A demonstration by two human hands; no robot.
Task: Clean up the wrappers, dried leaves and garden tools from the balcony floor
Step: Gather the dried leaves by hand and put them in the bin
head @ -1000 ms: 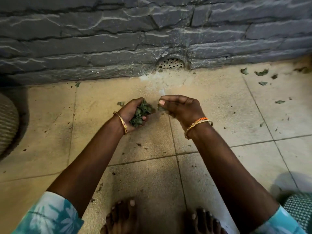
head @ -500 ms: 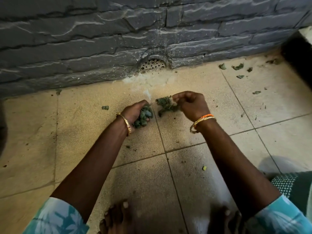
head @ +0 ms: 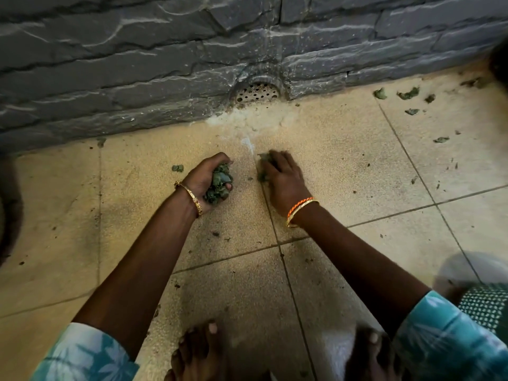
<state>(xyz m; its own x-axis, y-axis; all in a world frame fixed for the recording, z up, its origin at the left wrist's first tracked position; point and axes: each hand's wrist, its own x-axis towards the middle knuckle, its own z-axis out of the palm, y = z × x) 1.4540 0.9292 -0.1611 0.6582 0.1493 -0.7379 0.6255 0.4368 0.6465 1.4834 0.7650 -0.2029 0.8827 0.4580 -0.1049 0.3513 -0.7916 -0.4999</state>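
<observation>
My left hand [head: 204, 177] grips a clump of dried green leaves [head: 220, 184] just above the beige tiled floor [head: 343, 166]. My right hand [head: 283, 180] is palm-down on the floor beside it, blurred, with its fingers curled over more dried leaves [head: 263, 158] that stick out at its fingertips and thumb. A single loose leaf [head: 178, 168] lies left of my left hand. Several scattered leaves [head: 409, 93] lie at the far right near the wall, with another leaf [head: 441, 139] lower down. No wrappers or garden tools are in view.
A grey stone wall [head: 137, 64] runs across the back with a round drain grille [head: 257, 92] at its foot. My bare feet [head: 198, 350] are at the bottom edge. Patterned teal fabric [head: 486, 303] sits at the lower right, and a dark object [head: 8, 210] at the left edge.
My right hand has dropped from a raised pinch onto the floor, with the leaves under its fingers. My left hand keeps its clump and has barely moved.
</observation>
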